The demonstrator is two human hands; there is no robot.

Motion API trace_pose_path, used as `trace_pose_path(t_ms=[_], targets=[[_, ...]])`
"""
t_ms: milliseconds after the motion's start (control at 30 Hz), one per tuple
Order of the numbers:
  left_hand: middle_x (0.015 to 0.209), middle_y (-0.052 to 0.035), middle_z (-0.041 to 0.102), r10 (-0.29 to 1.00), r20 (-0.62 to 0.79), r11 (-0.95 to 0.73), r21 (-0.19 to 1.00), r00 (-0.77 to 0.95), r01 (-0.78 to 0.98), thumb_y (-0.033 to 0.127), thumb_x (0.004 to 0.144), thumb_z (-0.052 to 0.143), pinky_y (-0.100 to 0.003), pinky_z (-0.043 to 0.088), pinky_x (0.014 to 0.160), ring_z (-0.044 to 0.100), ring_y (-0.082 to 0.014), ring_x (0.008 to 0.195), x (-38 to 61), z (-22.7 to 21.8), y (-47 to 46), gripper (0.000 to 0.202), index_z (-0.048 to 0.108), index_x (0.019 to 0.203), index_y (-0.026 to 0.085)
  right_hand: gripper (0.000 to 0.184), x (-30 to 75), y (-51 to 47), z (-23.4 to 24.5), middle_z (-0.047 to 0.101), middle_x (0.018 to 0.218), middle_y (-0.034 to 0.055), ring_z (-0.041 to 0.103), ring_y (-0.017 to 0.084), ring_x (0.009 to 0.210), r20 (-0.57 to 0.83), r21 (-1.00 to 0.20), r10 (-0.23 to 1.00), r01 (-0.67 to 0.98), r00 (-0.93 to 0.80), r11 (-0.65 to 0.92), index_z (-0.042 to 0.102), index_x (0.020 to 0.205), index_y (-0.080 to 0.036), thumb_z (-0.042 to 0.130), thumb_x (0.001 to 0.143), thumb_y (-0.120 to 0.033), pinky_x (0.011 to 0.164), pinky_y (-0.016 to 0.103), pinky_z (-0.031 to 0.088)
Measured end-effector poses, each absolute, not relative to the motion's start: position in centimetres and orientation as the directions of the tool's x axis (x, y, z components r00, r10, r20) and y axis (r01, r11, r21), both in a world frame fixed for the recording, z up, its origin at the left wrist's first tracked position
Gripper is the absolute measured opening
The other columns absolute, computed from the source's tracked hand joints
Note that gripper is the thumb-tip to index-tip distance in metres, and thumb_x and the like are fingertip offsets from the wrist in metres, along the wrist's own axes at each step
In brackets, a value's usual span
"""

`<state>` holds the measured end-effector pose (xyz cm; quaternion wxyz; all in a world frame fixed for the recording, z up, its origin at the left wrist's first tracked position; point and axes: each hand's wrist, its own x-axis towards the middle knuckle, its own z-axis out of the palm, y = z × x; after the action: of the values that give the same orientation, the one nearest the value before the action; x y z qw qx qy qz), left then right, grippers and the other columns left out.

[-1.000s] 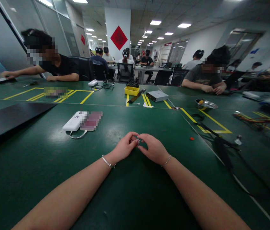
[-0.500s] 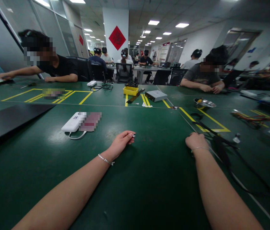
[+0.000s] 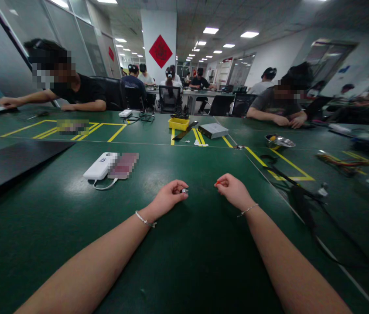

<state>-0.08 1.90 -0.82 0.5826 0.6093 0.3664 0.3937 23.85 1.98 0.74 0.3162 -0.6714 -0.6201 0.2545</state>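
Left hand [image 3: 168, 197] grips a small metal piece [image 3: 184, 190], right hand [image 3: 234, 192] pinches a red bit [image 3: 217, 183], hands apart; white power bank [image 3: 98, 167] on surface [image 3: 197, 253], ahead-left of left hand.

Two bare forearms reach over a green table [image 3: 171, 261], where the left hand [image 3: 164, 199] holds a small silver piece [image 3: 184, 191] between its fingers [image 3: 177, 183], and the right hand [image 3: 235, 190], a short gap away, pinches a tiny orange piece [image 3: 217, 183]. To the left lie a white power bank [image 3: 98, 166] and a dark panel [image 3: 14, 163], and to the right a black cable [image 3: 302, 205]. Farther back sit a yellow tray [image 3: 178, 125], a gray box [image 3: 215, 130] and a metal bowl [image 3: 284, 141], with a person in black [image 3: 84, 93] seated at far left and a person in gray [image 3: 269, 104] at far right.
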Motion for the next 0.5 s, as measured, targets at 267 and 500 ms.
trace_pose_path(t_ms=[267,500], targets=[[0.068,0.0044,0.049,0.901,0.14,-0.14,0.99,0.41,-0.032,0.015,0.066,0.063,-0.021,0.036,0.058,0.047,-0.0074,0.062,0.1,-0.9,1.7,0.024,0.051,0.087,0.016,0.018,18.2,0.0,1.7,0.063,0.073,0.0019,0.055,0.011,0.062,-0.012,-0.954,0.979,0.297,-0.202,0.05,0.06,0.086,-0.017,0.056,0.069,-0.021,0.061,0.028,0.045],[0.069,0.0039,0.05,0.886,0.183,-0.172,0.983,0.427,-0.066,0.011,0.066,0.063,-0.022,0.038,0.06,0.05,-0.0078,0.064,0.0,-1.1,1.7,0.023,0.049,0.084,0.016,0.016,17.0,-0.2,0.9,0.063,0.073,-0.0003,0.058,0.013,0.069,0.073,-0.971,0.978,0.209,-0.195,0.114,0.061,0.077,-0.018,0.066,0.062,-0.02,0.069,0.03,0.045]])
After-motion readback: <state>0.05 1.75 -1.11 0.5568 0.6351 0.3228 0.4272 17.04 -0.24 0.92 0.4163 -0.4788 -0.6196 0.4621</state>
